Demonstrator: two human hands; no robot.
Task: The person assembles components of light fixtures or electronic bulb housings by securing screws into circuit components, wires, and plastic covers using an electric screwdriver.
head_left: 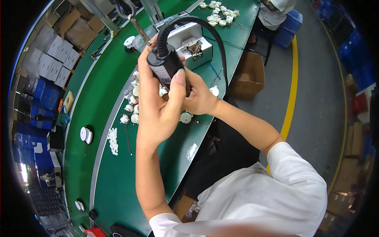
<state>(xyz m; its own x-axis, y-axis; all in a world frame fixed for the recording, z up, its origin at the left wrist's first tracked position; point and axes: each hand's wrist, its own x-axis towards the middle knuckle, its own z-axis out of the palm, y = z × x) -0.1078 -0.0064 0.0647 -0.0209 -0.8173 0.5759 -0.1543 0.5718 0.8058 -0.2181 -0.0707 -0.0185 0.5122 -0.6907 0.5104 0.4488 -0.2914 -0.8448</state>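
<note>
A black electric screwdriver (166, 65) with a pale label hangs upright from a metal hook (139, 29), its thick black cable looping over to the right. My left hand (156, 98) is wrapped round its body, the thumb lying along the near side. Just beneath and to the right, my right hand (199, 94) is closed near the tool's lower end. What its fingers hold is hidden behind the left hand and the screwdriver. Several small white round motors (135, 118) with thin wires lie on the green bench below, and another round motor (186, 117) sits beside my wrists.
A silver metal box device (199, 55) stands behind my hands. Small white rings (113, 141) lie in a patch at left, near a green conveyor belt (81, 166) carrying white parts. More white motors (219, 14) are at the far end. A cardboard box (248, 77) stands on the floor.
</note>
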